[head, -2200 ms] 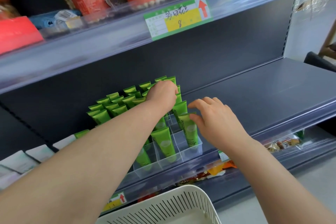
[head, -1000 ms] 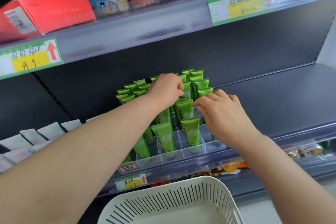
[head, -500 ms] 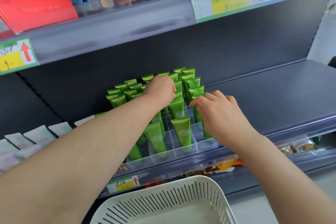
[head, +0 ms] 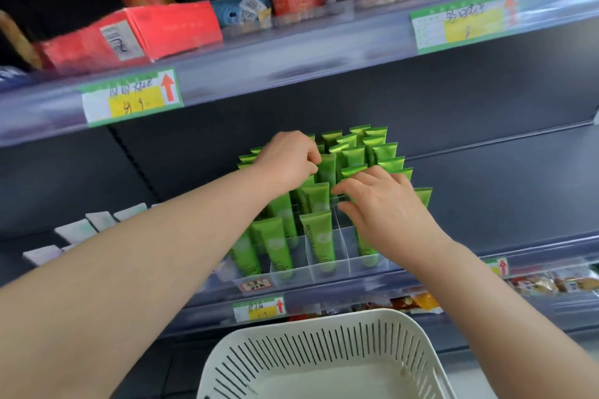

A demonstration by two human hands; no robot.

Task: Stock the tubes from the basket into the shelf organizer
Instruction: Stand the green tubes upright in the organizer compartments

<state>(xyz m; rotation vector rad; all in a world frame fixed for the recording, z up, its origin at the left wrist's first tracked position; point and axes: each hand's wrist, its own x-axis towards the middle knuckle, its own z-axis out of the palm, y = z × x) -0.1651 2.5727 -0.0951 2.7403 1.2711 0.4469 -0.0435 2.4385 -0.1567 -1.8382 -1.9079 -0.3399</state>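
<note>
Several green tubes (head: 316, 230) stand upright in the clear divided shelf organizer (head: 343, 264) on the middle shelf. My left hand (head: 288, 160) reaches into the middle rows, its fingertips pinching the top of one green tube (head: 326, 170). To its right, my right hand (head: 387, 207) lies over the right-hand columns with spread fingers that touch the tube tops, and it hides some tubes. The white slotted basket (head: 324, 347) sits below the shelf at the bottom centre. No tubes show in the visible part of its floor.
The upper shelf carries a red box (head: 136, 34), jars and a price tag (head: 129, 97) on its rail. White flat packets (head: 84, 228) lie left of the organizer. The dark shelf surface (head: 502, 178) runs on to the right. Snack packs (head: 551, 282) sit on the lower shelf.
Both hands have moved slightly back along the rows. My left hand now pinches a tube top, and my right hand's fingers have spread over the right columns. The view has shifted.
</note>
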